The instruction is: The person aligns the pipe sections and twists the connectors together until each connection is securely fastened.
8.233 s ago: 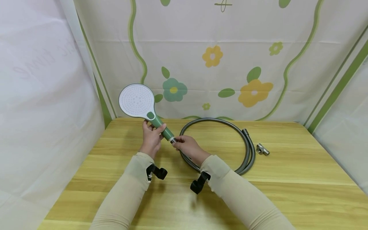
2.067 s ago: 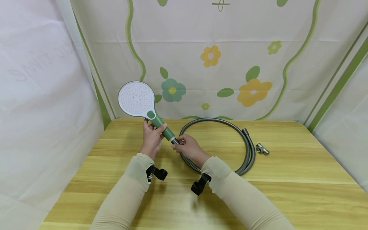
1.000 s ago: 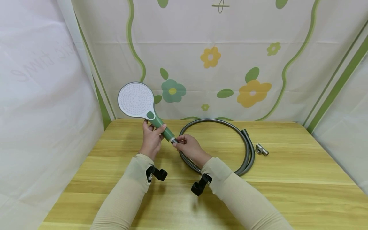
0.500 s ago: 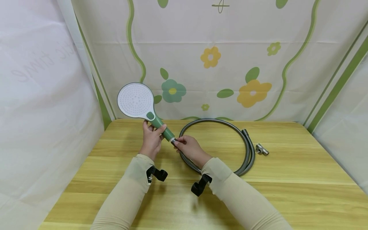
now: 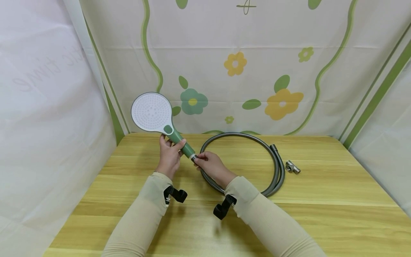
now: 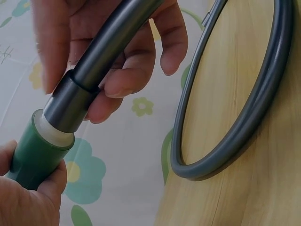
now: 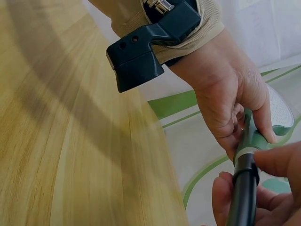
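Observation:
My left hand grips the green handle of a shower head, whose white spray face is turned toward the head camera. With thumb and fingers, my right hand pinches the dark grey end collar of a shower hose. In the left wrist view the collar sits over the end of the handle, with a white ring showing between collar and green handle. The right wrist view shows the same joint, the hose running back from it. The threads are hidden.
The rest of the hose lies coiled on the wooden table, its other end fitting at the coil's right. Right of that lies a metal tee fitting. A flower-print cloth hangs behind, with white cloth at both sides.
Both hands and the shower head stay in nearly the same place. The right thumb and fingers have shifted round the hose collar several times; the left grip looks the same.

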Demonstrator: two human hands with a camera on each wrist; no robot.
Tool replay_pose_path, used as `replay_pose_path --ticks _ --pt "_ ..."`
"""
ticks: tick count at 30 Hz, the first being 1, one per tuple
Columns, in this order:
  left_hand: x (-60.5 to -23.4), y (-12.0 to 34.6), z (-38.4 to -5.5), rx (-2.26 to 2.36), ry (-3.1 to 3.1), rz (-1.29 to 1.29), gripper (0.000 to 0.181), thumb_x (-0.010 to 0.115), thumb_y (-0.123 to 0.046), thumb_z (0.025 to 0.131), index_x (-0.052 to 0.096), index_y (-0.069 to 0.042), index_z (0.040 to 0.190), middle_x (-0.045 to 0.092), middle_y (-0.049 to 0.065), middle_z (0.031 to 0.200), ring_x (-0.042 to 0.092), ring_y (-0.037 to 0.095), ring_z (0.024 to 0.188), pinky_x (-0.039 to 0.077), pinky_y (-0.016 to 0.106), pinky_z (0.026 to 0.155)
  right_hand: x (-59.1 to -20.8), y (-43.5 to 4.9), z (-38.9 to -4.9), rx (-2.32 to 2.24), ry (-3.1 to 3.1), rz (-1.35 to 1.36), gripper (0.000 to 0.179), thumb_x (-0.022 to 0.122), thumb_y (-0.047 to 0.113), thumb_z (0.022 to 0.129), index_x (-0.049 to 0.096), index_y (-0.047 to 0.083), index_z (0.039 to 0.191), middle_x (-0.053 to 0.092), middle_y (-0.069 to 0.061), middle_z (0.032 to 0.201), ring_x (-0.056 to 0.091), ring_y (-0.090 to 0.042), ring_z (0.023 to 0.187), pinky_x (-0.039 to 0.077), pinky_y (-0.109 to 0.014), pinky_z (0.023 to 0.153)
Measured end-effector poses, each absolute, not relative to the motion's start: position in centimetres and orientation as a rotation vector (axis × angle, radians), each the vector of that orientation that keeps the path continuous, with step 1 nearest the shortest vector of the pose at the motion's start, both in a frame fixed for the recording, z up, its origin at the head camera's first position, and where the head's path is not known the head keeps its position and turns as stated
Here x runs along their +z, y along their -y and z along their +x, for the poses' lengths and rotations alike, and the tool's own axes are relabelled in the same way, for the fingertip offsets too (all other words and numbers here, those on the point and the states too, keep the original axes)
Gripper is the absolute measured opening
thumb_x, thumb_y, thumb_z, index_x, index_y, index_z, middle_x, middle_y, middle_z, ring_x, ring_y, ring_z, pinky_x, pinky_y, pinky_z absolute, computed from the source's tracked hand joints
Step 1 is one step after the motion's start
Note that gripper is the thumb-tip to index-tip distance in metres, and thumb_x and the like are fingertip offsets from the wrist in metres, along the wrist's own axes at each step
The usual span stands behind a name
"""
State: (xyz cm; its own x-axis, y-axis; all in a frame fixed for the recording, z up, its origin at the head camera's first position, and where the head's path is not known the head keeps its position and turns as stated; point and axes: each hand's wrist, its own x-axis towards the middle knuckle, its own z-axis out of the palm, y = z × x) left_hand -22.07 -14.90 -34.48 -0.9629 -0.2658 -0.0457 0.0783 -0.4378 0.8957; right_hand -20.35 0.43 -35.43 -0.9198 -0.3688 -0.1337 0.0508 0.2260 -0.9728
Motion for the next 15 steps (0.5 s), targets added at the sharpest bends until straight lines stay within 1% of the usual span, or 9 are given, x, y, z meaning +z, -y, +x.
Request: replay_pose_path --ticks 4,7,11,15 --pt "-34.53 14.89 -22.04 -2.493 1.531 0.263 0.085 0.058 0.006 0.092 0.007 -0.028 0.151 0.038 0.009 0.137 0.049 0.023 0.113 0.048 0.037 0.091 -35.45 -0.52 -20.26 -1.7 -2.224 -0.29 0.032 0.065 0.014 0.093 0.056 -0.004 0.118 0.06 -0.013 0.103 0.06 -0.026 0.092 0.051 -0.046 0.088" --pt "-34.58 14.88 -22.05 -2.493 1.531 0.248 0.086 0.059 0.006 0.092 0.006 -0.028 0.151 0.038 0.01 0.137 0.048 0.023 0.114 0.047 0.037 0.092 -35.49 -0.54 -20.22 -1.686 -2.252 -0.294 0.032 0.066 0.013 0.092 0.056 -0.003 0.117 0.06 -0.012 0.1 0.058 -0.021 0.087 0.051 -0.046 0.086" --pt "-34.66 14.86 -22.02 -2.495 1.527 0.239 0.086 0.06 0.005 0.092 0.007 -0.028 0.151 0.038 0.01 0.137 0.047 0.024 0.115 0.047 0.039 0.094 -35.57 -0.51 -20.23 -1.69 -2.254 -0.294 0.03 0.064 0.014 0.093 0.057 -0.004 0.117 0.061 -0.012 0.099 0.06 -0.02 0.085 0.052 -0.045 0.085" --pt "-34.72 14.86 -21.97 -2.492 1.53 0.243 0.085 0.06 0.005 0.092 0.008 -0.028 0.15 0.039 0.009 0.138 0.047 0.024 0.116 0.046 0.038 0.093 -35.57 -0.48 -20.17 -1.697 -2.247 -0.292 0.029 0.062 0.014 0.095 0.058 -0.004 0.116 0.063 -0.013 0.1 0.062 -0.026 0.088 0.052 -0.046 0.086"
